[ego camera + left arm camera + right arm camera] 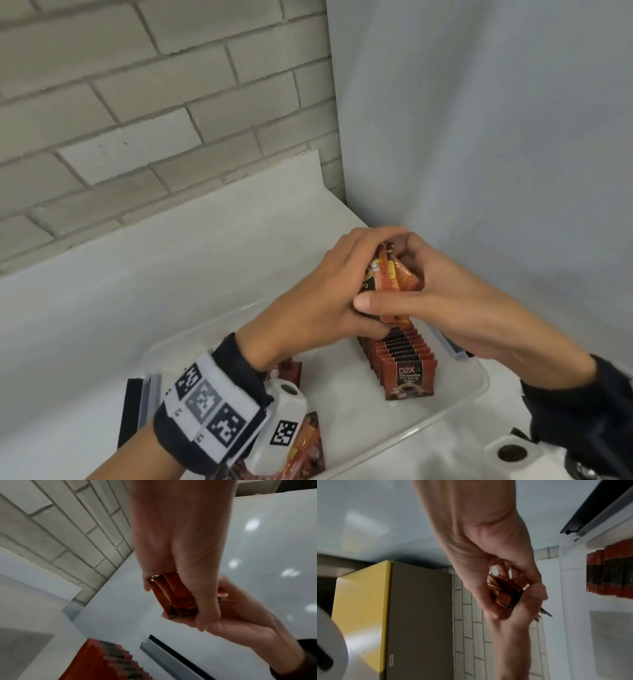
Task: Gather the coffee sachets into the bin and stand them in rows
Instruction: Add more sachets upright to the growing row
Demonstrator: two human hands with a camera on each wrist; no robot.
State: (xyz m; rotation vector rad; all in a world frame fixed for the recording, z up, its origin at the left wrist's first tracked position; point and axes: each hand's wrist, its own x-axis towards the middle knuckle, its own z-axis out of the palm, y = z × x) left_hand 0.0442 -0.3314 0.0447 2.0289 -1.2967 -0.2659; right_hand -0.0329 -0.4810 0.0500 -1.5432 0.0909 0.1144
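Observation:
Both hands hold one bundle of orange-brown coffee sachets (394, 274) above the clear plastic bin (476, 387). My left hand (329, 291) wraps the bundle from the left, and my right hand (442, 287) cups it from the right with the thumb across its front. In the left wrist view the bundle (173, 596) sits between my left fingers (202, 599) and the right palm. The right wrist view shows the sachets (503, 591) fanned inside the joined hands. A row of dark red sachets (404, 359) stands upright in the bin, right under the bundle.
More loose sachets (305, 445) lie in the bin's near left part, partly behind my left wrist. The bin sits on a white counter (137, 291) in a corner between a brick wall (137, 102) and a plain grey wall (496, 137). A black-edged lid (137, 411) lies left of the bin.

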